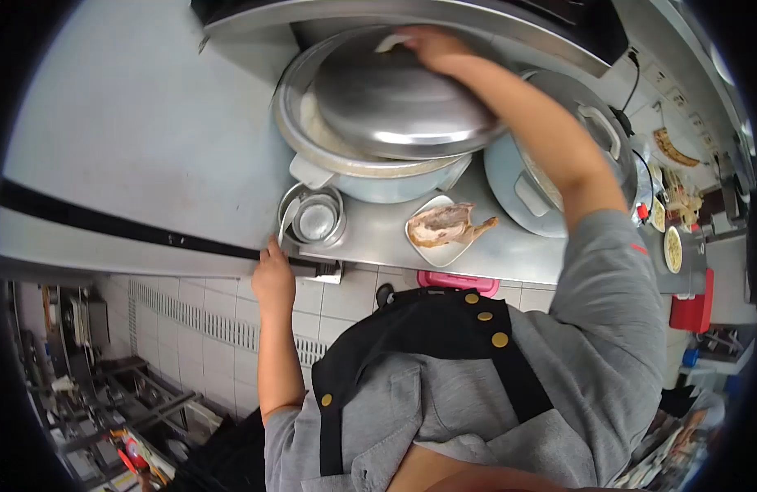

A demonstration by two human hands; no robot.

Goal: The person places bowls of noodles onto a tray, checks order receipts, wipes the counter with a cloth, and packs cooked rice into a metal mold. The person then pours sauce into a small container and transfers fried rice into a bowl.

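We noted the right hand (434, 49) at the far side of a broad metal lid (407, 102), fingers curled around its pale handle (389, 43), the grip slightly blurred. The lid sat tilted over the large blue-sided pot (386, 189), shifted toward the right, so a crescent of the mouth showed along the left and near side; something pale lay inside there, and we could not identify it. Whether the lid touched the rim, we could not tell. Low on the left, the left hand (274, 276) pinched the near end of a pale paddle-like utensil (288, 215), whose far end reached over the nested metal bowls (317, 221) just beside the pot. To the right of the bowls, on the steel counter (513, 266), we recorded a white plate (441, 259) bearing a piece of poultry (444, 225), its bone end pointing right. A second large pot (509, 201) stood close on the right, lid on, its handle partly past the raised forearm. Farther right we marked an oval dish of food (672, 250) and a red bin (695, 307); below the counter's near edge, a pink tub (464, 283) on the tiled floor.
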